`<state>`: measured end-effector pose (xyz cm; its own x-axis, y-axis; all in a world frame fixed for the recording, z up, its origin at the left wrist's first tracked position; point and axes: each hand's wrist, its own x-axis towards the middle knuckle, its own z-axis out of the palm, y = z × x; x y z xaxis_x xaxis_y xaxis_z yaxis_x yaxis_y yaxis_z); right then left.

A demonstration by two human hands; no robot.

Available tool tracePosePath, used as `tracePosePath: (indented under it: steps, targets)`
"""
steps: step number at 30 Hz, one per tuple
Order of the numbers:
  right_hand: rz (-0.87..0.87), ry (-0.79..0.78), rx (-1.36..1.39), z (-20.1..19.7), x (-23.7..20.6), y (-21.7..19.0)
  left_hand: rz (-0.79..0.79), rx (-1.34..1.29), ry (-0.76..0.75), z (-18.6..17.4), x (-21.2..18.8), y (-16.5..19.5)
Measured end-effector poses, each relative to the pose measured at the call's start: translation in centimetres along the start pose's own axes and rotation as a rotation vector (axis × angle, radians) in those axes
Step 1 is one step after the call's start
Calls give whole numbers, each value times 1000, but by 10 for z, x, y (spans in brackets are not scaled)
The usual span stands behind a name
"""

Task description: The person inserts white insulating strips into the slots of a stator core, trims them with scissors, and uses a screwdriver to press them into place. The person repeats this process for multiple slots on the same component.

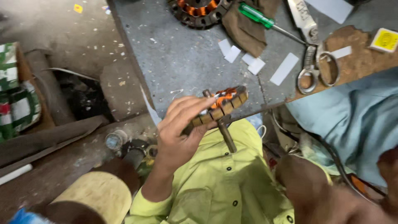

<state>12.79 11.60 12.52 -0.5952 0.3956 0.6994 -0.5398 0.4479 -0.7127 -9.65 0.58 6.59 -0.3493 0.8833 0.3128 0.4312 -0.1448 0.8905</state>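
At far left, a green-and-white checked cloth (10, 95) against a dusty floor (54, 25). Near centre, left hand (180, 128), sleeved in lime yellow, fingers loosely curled around a motor stator (222, 105) with orange copper windings and a metal shaft, held tilted just off the front edge of the grey worktop (182, 54). Farther back on that worktop, a second wound stator (198, 12), a green-handled screwdriver (259, 17), white paper slips (284, 68) and steel scissors (317, 68). At lower right, right hand (323, 195), blurred and close to the lens; grip impossible to tell.
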Motion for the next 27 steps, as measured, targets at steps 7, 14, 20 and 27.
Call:
tracePosePath:
  steps: [7,14,20,27]
  targets:
    - [438,68,-1202,-32,43,92,43,7,-6,-9,3,7]
    - [302,-164,-1450,-63,16,135,66,-14,-6,-11,2,7]
    - [485,207,-652,-56,13,103,89,-22,5,-8,7,4]
    - [489,418,252,-30,-14,62,47,20,32,-1,8,3]
